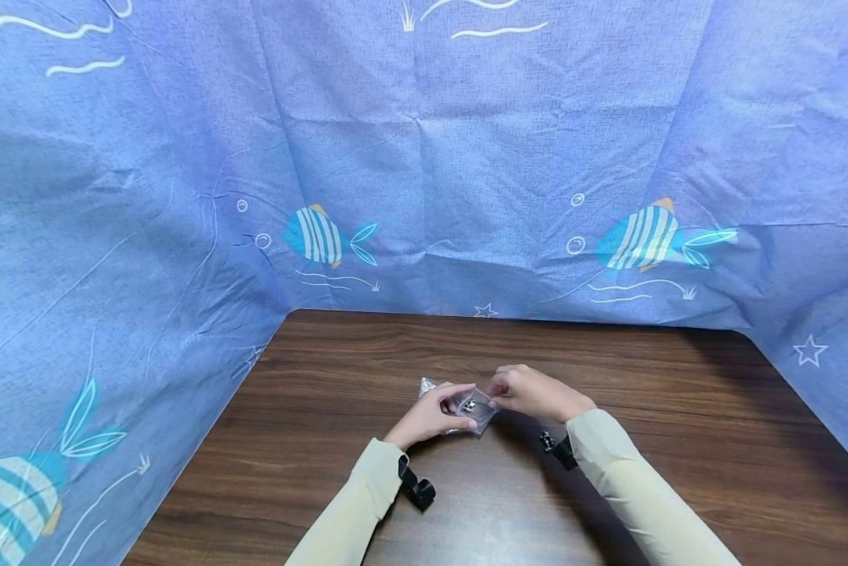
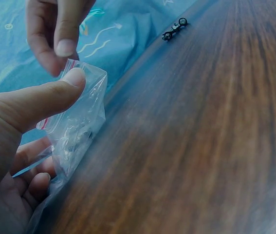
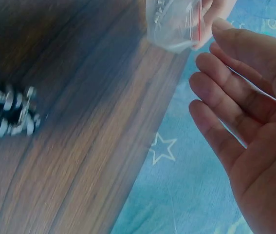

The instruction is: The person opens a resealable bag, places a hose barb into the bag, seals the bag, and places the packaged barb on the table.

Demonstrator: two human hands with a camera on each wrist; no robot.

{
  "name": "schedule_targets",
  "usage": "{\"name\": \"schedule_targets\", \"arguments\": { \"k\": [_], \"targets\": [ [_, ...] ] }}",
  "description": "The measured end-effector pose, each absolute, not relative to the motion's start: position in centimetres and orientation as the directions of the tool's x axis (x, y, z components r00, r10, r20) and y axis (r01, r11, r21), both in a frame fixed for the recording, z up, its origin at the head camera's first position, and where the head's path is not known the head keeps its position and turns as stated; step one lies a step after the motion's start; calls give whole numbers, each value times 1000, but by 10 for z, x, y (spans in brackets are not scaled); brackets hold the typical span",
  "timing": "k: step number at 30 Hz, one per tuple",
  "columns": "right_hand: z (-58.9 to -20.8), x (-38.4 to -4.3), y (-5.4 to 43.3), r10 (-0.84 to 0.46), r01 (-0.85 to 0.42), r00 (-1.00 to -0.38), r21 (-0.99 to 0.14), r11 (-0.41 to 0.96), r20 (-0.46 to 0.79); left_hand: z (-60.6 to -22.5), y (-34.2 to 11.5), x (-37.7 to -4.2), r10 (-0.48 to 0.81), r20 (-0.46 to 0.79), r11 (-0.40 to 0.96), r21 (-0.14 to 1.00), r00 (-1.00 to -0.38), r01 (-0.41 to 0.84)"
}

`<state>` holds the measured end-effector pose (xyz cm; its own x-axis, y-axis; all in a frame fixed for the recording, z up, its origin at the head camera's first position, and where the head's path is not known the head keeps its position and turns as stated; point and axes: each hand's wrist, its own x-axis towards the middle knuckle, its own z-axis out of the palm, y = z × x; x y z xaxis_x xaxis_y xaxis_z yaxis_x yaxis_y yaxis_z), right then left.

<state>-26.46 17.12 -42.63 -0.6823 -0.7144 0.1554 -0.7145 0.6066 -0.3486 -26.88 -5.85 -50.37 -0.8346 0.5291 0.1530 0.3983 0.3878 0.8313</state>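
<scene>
My left hand (image 1: 434, 417) grips a small clear zip bag (image 2: 86, 105) with a red line along its mouth. Its thumb lies over the front of the bag, with fingers behind. Small silvery pieces (image 1: 470, 406) show through the plastic. My right hand (image 3: 254, 107) is right at the bag's mouth, its thumb and fingertips apart and nothing seen between them. On the table, near the right wrist, sits a small black and silver model (image 2: 175, 29) with wheels, like a tiny motorcycle; it is blurred in the right wrist view.
A dark wood-grain table (image 1: 310, 472) lies under both hands. Blue cloth (image 1: 480, 157) printed with fish hangs behind it and along the sides. Each wrist wears a black camera mount, the left one (image 1: 416, 487) close over the table. More clear plastic (image 1: 427, 385) sticks out beyond the left hand.
</scene>
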Motion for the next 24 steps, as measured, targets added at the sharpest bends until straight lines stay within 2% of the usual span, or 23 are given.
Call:
{"name": "schedule_targets", "arguments": {
  "k": [18,24],
  "targets": [
    [-430,-259,211,-677,-609,-736,-417,675,-23,-506,-58,-269,518,143,396,834,-844,384],
    [-431,-254,220,-680,-600,-731,-421,680,-58,-506,-58,-268,518,145,391,836,-843,384]
  ]
}}
